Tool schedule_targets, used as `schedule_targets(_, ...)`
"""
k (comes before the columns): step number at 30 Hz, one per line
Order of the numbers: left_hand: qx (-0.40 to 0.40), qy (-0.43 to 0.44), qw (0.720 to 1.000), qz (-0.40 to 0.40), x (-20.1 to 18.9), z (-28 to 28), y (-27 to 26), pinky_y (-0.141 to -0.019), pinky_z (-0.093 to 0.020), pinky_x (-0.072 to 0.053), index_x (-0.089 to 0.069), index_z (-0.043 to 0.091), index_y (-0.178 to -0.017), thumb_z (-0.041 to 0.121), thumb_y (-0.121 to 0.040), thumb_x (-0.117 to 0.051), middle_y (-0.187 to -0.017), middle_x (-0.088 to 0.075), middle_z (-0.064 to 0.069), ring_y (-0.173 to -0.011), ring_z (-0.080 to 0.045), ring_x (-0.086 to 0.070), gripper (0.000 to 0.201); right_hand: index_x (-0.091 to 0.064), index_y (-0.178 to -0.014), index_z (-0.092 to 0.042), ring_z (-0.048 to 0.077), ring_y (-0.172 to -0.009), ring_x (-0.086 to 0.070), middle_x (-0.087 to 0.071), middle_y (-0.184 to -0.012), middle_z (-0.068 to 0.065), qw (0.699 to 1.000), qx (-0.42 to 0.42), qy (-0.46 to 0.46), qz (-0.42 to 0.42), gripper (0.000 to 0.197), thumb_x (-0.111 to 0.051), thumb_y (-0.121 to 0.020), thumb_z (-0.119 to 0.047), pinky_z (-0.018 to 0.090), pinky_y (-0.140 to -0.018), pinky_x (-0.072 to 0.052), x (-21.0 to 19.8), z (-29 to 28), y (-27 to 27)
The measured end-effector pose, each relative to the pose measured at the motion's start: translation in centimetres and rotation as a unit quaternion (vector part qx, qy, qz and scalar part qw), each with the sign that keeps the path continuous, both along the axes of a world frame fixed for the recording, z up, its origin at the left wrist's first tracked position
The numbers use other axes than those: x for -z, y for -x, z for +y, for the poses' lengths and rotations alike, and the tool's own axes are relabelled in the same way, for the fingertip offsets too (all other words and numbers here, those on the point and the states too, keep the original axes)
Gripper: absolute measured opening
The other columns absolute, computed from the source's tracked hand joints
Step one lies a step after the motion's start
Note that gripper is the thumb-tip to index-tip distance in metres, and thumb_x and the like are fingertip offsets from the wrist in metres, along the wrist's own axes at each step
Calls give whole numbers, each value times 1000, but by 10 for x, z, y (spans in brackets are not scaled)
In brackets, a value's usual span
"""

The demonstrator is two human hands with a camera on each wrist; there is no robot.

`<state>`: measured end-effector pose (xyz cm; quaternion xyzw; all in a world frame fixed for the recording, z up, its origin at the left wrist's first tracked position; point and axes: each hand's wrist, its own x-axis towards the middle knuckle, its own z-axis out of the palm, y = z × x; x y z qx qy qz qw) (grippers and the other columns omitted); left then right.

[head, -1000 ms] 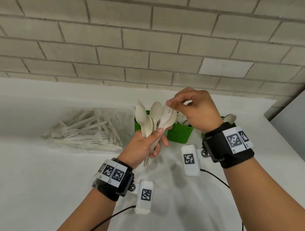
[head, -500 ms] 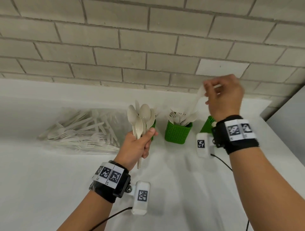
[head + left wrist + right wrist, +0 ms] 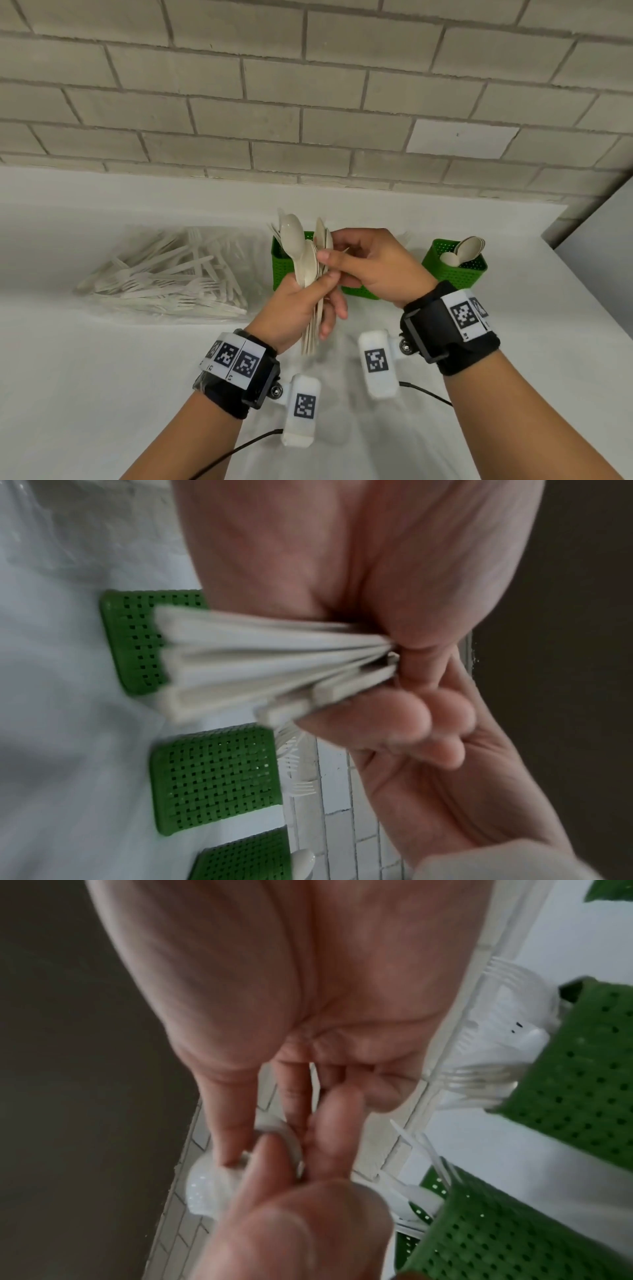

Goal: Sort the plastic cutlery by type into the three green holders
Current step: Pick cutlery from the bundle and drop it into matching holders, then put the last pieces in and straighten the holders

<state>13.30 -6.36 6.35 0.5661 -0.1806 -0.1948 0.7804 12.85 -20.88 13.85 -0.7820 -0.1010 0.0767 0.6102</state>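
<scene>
Clamped in the left hand (image 3: pixel 297 308), a bundle of spoons (image 3: pixel 305 260) is standing upright while the right hand (image 3: pixel 373 263) is pinching one spoon's bowl at its 9 o'clock; three green holders (image 3: pixel 215 777) are waiting behind, at 12 o'clock.

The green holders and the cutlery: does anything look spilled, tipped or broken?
Nothing stands out. The right holder stands upright with spoons inside. The left hand grips a bunch of spoons, the right hand reaches to it. The loose forks lie in their clear bag.
</scene>
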Motion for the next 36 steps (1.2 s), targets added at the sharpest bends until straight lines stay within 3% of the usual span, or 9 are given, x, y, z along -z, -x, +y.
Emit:
schedule_targets(4, 65, -11, 998, 14, -1, 6, 1, -40, -26, -46, -56, -3, -106, 33, -95, -47, -70, -67, -16, -37, -21, -53, 39, -69, -109, -3, 20, -90, -70, -71, -101, 21, 997, 30, -65, 22, 20, -61, -93, -12, 30, -77, -59, 12, 1, 3)
schedule_targets(11, 83, -89, 993, 10, -3, 7, 7, -34, -23, -40, -62, 8, -72, 23, -86, -60, -53, -60, -9, -30, -16, -48, 22, -48, -127, -21, 1, -88, -64, -65, -101, -5, 995, -16, 56, -83, 53, -74, -82, -31, 20, -77, -51, 17, 14, 15)
schedule_targets(15, 69, -105, 992, 10, 0, 8, 9, -39, -24, -46, -65, 7, -66, -4, -81, -59, -51, -60, -7, -33, -15, -53, 19, -46, -117, -17, 14, -79, -61, -61, -90, 3, 978, -2, 160, -136, 42, -73, -86, -27, 34, -73, -53, 31, 17, 18)
schedule_targets(19, 86, -152, 984, -21, 2, 4, 12, -52, -26, -51, -66, 9, -68, -12, -79, -64, -59, -65, -3, -45, -19, -63, 23, -42, -121, -13, 11, -78, -57, -57, -89, -2, 973, 31, 178, -141, 38, -63, -93, -29, 28, -69, -48, 39, 18, 14)
schedule_targets(22, 89, -210, 973, -39, 3, 2, 17, -51, -29, -54, -61, 0, -85, 1, -92, -59, -62, -65, -11, -50, -22, -64, 8, -43, -123, -12, 12, -84, -58, -58, -96, 1, 976, 79, 147, -142, 43, -64, -92, -34, 28, -74, -49, 44, 19, 13)
schedule_targets(26, 89, -307, 944, -78, 8, -2, 22, -53, -36, -58, -60, 17, -85, 25, -93, -63, -67, -67, -14, -54, -26, -68, 12, -52, -111, -13, 11, -76, -58, -59, -87, 0, 976, 105, 103, -160, 36, -69, -88, -34, 26, -68, -49, 44, 20, 13)
schedule_targets(30, 122, -394, 895, -168, 24, 11, 15, -82, -33, -56, -49, 27, -127, 54, -78, -75, -108, -68, 5, -94, -8, -67, 61, -50, -105, -15, -1, -67, -52, -53, -78, -9, 969, 129, 110, -182, 25, -65, -92, -29, 16, -62, -41, 46, 12, 10)
schedule_targets(33, 75, -260, 956, -114, 19, 28, 1, -98, -39, -50, -33, 29, -144, 34, -75, -81, -132, -53, 6, -118, -9, -55, 84, -48, -113, -13, -1, -67, -51, -51, -79, -13, 960, 119, 180, -179, 29, -62, -93, -28, 16, -59, -38, 58, 6, 12)
schedule_targets(36, -85, -126, 978, -140, 9, 21, -6, -83, -36, -54, -55, 25, -129, 38, -78, -71, -117, -61, -6, -104, -19, -62, 56, -49, -114, -9, 2, -73, -55, -57, -85, -8, 959, 103, 202, -168, 30, -65, -91, -20, 17, -61, -42, 73, 6, 15)
